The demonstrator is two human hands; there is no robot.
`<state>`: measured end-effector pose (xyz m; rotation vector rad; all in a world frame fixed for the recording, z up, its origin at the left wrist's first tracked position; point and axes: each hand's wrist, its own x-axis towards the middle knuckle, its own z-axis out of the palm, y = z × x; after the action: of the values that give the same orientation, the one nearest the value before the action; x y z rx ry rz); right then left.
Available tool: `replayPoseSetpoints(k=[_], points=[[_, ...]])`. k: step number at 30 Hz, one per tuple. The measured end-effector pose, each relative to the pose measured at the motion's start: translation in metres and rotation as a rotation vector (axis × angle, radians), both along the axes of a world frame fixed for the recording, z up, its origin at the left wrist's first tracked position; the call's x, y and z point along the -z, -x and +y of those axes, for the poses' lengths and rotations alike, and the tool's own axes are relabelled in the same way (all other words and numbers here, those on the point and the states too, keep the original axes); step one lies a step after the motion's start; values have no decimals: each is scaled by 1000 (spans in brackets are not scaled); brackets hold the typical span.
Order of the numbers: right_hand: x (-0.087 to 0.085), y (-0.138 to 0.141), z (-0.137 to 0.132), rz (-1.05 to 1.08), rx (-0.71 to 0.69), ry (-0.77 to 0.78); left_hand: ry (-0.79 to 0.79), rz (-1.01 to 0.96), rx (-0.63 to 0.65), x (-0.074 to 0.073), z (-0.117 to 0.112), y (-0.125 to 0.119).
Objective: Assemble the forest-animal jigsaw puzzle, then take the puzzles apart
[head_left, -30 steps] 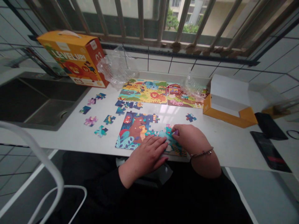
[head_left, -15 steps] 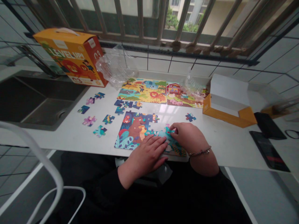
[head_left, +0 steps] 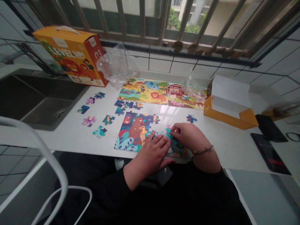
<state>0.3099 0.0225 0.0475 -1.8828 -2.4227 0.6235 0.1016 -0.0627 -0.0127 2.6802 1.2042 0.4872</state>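
Observation:
A partly built jigsaw (head_left: 134,129) with a bear lies on the white counter (head_left: 70,134) in front of me. My left hand (head_left: 153,151) rests flat on its lower edge, fingers stretched out. My right hand (head_left: 187,136) is curled at the jigsaw's right part, its fingertips pinching a teal puzzle piece (head_left: 169,130) against the puzzle. Several loose pieces (head_left: 100,131) lie to the left, and one blue piece (head_left: 191,118) lies to the right.
Two finished puzzles (head_left: 146,91) lie by the tiled wall, with crumpled plastic bags (head_left: 117,67) near them. An orange puzzle box (head_left: 70,56) stands back left, an open orange tray box (head_left: 231,103) at right. A sink (head_left: 35,103) is left; dark phones (head_left: 270,139) right; a white chair (head_left: 42,159) near left.
My left hand has slid a little further up and right on the jigsaw. My right hand has shifted slightly left, fingertips closing on the teal piece.

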Motion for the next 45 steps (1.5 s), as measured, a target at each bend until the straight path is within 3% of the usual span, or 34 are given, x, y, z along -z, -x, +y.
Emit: replayPoseSetpoints(k=[6,18,25,33,45], points=[[14,-3,11,77,50,-183,-12,17,31,2,4,-5],[31,1,21,167,42,-162,-13,32,40,-1,3,-5],[39,-7,24,179,79,-259,-13,74,33,-4,3,-5],[38,2,21,238,-51,-265,-17,73,33,-1,1,-4],[36,9,22,179,-25,-272,-22,51,44,0,1,-4]])
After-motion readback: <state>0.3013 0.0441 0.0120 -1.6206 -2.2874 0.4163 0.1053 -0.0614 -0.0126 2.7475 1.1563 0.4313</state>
